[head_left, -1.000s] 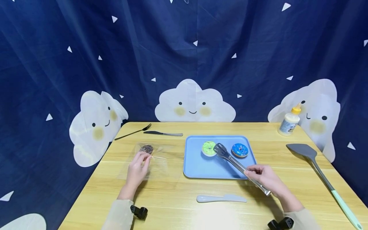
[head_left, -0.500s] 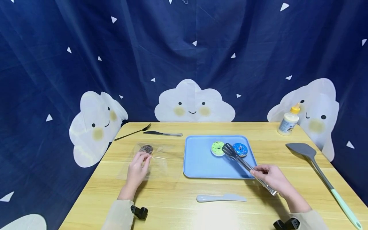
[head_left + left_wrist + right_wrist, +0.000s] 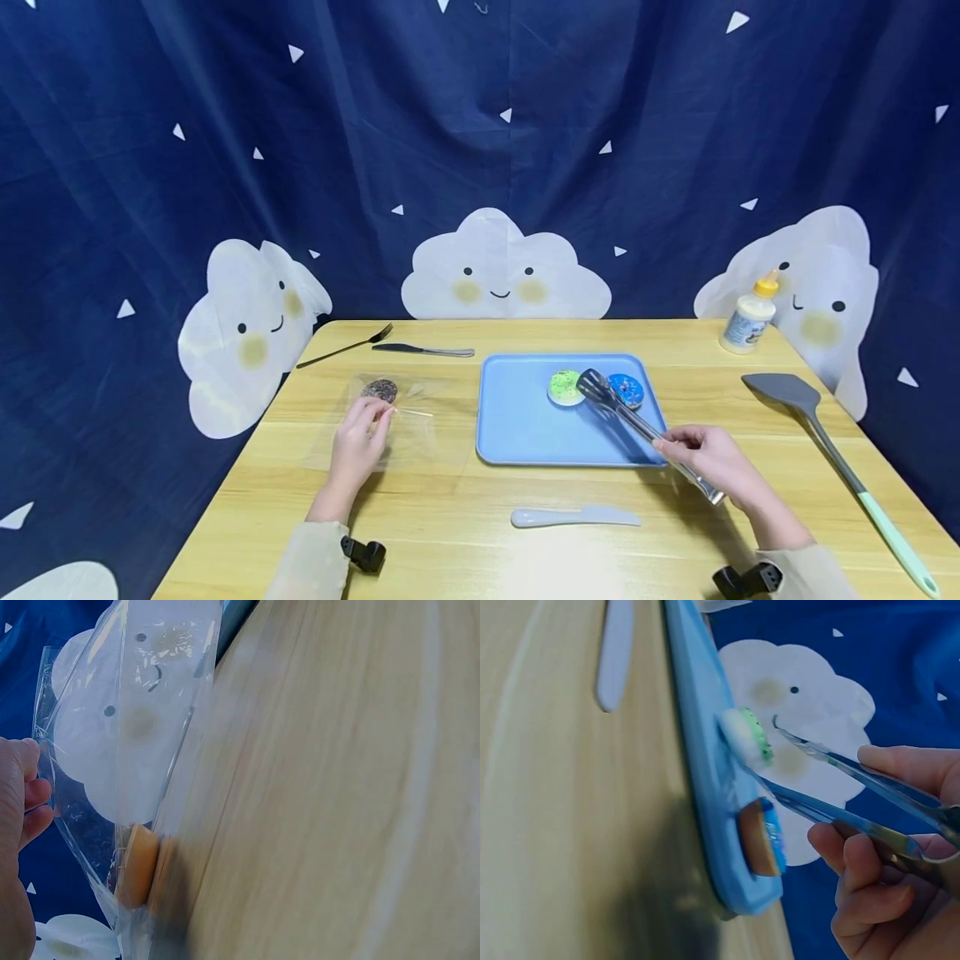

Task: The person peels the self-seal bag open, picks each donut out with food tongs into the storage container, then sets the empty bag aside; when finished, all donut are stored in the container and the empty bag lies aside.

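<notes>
My left hand [image 3: 357, 442] pinches the edge of a clear plastic bag [image 3: 90, 802] on the table's left side. Inside the bag lies a brown sprinkled donut [image 3: 381, 389]; the left wrist view shows its orange-tan base [image 3: 139, 866]. My right hand [image 3: 708, 458] grips metal tongs [image 3: 636, 425], whose arms stand apart in the right wrist view. In the head view their dark tip overlaps the right edge of a green donut [image 3: 563, 389] on the blue tray [image 3: 517, 429]; whether they touch I cannot tell. Just right of it sits a blue donut [image 3: 632, 389], partly hidden by the tongs.
A pale plastic knife [image 3: 573, 517] lies in front of the tray. Behind the bag are a black fork [image 3: 345, 346] and a dark table knife [image 3: 423, 350]. At the right lie a long spatula [image 3: 825, 442] and, farther back, a yellow-capped bottle [image 3: 748, 317].
The green donut has moved right across the tray, closer to the blue donut. My right hand and the tongs have shifted right too. My left hand and the bag have stayed put.
</notes>
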The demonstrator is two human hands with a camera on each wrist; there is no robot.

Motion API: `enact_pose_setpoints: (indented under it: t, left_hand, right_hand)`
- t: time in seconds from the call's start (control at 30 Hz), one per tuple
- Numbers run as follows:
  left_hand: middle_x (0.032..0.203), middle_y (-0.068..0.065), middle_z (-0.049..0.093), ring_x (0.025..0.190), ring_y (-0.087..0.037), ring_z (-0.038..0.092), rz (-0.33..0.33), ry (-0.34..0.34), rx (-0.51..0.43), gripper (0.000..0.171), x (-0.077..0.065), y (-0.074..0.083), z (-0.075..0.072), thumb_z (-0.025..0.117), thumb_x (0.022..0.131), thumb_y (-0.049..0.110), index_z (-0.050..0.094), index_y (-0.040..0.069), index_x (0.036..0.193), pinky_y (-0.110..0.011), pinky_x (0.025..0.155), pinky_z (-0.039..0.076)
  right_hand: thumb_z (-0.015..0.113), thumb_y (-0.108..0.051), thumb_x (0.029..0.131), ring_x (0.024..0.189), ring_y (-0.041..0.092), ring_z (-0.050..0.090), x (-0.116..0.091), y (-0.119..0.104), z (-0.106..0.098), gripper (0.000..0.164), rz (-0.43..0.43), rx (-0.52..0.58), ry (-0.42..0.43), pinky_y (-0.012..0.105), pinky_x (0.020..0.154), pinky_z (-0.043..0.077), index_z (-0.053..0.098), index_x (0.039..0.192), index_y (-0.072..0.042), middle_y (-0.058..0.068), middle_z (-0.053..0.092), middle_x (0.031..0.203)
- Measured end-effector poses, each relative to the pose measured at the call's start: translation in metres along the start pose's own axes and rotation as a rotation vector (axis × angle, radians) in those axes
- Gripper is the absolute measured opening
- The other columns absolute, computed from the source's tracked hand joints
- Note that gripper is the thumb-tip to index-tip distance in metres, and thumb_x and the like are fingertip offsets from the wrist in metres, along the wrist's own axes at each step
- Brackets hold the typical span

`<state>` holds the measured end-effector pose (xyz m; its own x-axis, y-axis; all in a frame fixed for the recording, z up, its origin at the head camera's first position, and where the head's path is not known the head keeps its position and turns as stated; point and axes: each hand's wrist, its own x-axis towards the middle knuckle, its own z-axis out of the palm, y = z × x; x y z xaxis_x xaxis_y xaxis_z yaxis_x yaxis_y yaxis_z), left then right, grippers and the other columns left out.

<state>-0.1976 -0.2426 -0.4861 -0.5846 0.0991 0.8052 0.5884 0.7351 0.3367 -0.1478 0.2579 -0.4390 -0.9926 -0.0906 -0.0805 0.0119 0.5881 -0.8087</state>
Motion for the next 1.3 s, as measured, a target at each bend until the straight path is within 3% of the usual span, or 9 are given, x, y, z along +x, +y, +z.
enact_pose_setpoints:
  t: [0.27,0.43,0.77,1.07,1.3]
  left_hand:
    - [0.092,-0.005,0.060,0.077,-0.018,0.060,-0.004,-0.008,0.019,0.006,-0.002,-0.001,-0.001,0.066,0.085,0.008,0.066,0.002,0.083,-0.016,0.072,0.049]
    - [0.091,-0.005,0.061,0.076,-0.018,0.060,-0.002,-0.004,0.022,0.005,-0.002,-0.001,-0.002,0.069,0.081,0.005,0.066,0.001,0.083,-0.016,0.072,0.049]
    - [0.092,-0.006,0.060,0.076,-0.019,0.060,-0.003,-0.011,0.015,0.005,-0.003,0.002,-0.004,0.066,0.084,0.006,0.066,0.001,0.083,-0.013,0.072,0.048]
    - [0.092,-0.006,0.061,0.077,-0.019,0.060,-0.014,-0.014,0.009,0.003,-0.003,0.003,-0.004,0.068,0.082,0.003,0.065,0.001,0.083,-0.012,0.075,0.047]
    - [0.091,-0.006,0.060,0.077,-0.019,0.059,-0.017,-0.015,0.020,0.005,-0.001,0.003,-0.005,0.070,0.079,0.000,0.065,0.001,0.081,-0.013,0.074,0.047]
  right_hand:
    - [0.064,-0.032,0.088,0.082,0.016,0.055,-0.004,-0.002,-0.014,0.047,-0.028,0.000,0.050,0.026,0.065,0.049,0.060,0.112,0.008,0.011,0.064,0.095]
    - [0.067,-0.031,0.086,0.073,0.014,0.053,0.000,-0.006,-0.008,0.044,-0.061,0.031,0.026,0.026,0.059,0.047,0.062,0.112,0.005,0.008,0.062,0.085]
    - [0.073,-0.020,0.080,0.065,0.010,0.051,0.014,-0.022,0.034,0.037,-0.158,0.164,-0.082,0.022,0.053,0.045,0.064,0.107,0.004,0.006,0.059,0.078]
    - [0.076,-0.019,0.078,0.066,0.010,0.051,0.029,-0.035,0.071,0.036,-0.194,0.251,-0.087,0.021,0.054,0.045,0.066,0.104,0.003,0.005,0.059,0.079]
    - [0.075,-0.019,0.079,0.069,0.013,0.051,0.037,-0.046,0.095,0.038,-0.218,0.265,-0.141,0.020,0.056,0.045,0.065,0.106,0.004,0.005,0.060,0.081]
